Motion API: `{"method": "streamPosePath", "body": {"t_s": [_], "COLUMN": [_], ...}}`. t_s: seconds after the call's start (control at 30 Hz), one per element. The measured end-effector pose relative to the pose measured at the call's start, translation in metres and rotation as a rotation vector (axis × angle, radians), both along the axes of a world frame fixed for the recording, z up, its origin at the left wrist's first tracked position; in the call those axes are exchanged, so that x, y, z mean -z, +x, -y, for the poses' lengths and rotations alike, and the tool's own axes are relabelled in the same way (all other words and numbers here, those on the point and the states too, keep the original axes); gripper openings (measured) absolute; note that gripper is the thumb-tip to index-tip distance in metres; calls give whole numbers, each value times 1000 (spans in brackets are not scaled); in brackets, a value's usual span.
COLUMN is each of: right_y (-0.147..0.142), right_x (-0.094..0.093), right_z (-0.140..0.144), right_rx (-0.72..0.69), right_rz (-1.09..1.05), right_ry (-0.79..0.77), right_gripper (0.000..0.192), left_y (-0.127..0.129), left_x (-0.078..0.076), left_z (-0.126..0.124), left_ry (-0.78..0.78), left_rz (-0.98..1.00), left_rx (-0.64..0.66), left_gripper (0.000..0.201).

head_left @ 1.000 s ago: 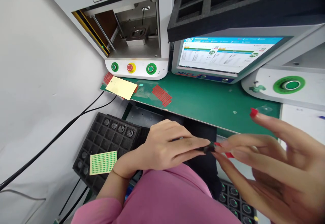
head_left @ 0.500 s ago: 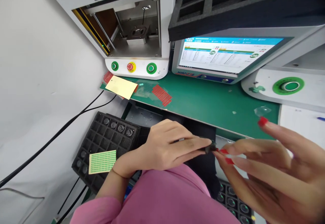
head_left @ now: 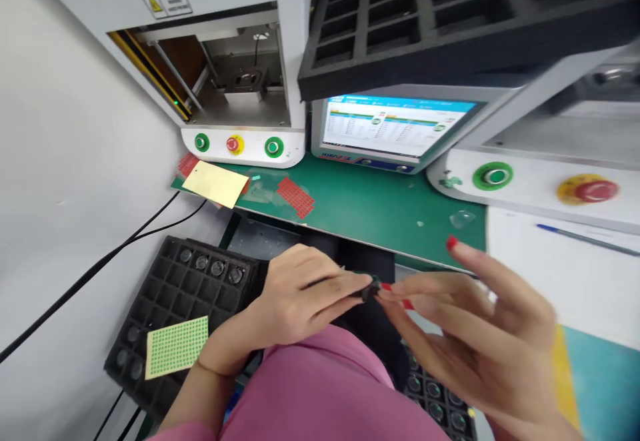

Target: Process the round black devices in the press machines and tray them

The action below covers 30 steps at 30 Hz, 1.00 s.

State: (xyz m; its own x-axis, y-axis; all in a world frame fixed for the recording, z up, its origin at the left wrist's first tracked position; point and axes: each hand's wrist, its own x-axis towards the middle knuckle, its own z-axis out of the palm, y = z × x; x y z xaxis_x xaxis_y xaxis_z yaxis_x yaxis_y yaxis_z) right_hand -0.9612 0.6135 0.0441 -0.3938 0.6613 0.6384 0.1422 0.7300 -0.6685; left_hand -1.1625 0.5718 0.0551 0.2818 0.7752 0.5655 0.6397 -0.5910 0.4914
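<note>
At the lower middle of the frame, the left hand pinches a small black part; the right hand's fingertips touch it, below the green bench.

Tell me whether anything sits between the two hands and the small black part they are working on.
Nothing visible does. The left hand pinches the small black part at its fingertips, and the right hand touches it from the other side with thumb and forefinger. No other thing lies between them.
</note>
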Motion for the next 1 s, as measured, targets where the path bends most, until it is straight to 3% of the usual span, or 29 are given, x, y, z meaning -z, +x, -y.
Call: {"method": "streamPosePath", "body": {"t_s": [0.13, 0.27, 0.63, 1.0], "right_y": [-6, -3, 4, 15], "right_x": [-8, -5, -1, 20], "right_z": [-5, -5, -3, -6], "right_rx": [-50, 3, 190, 290], "right_rz": [56, 45, 70, 9], "right_ry": [121, 144, 194, -59], "right_gripper": [44, 31, 27, 36], "left_y": [1, 5, 23, 54], "left_x": [1, 2, 7, 24], "left_z": [-2, -6, -14, -23], "left_ry": [-10, 6, 1, 69], "left_rz": [-12, 11, -20, -121], "left_rx": [-9, -9, -66, -196], "left_gripper": [16, 17, 17, 12]}}
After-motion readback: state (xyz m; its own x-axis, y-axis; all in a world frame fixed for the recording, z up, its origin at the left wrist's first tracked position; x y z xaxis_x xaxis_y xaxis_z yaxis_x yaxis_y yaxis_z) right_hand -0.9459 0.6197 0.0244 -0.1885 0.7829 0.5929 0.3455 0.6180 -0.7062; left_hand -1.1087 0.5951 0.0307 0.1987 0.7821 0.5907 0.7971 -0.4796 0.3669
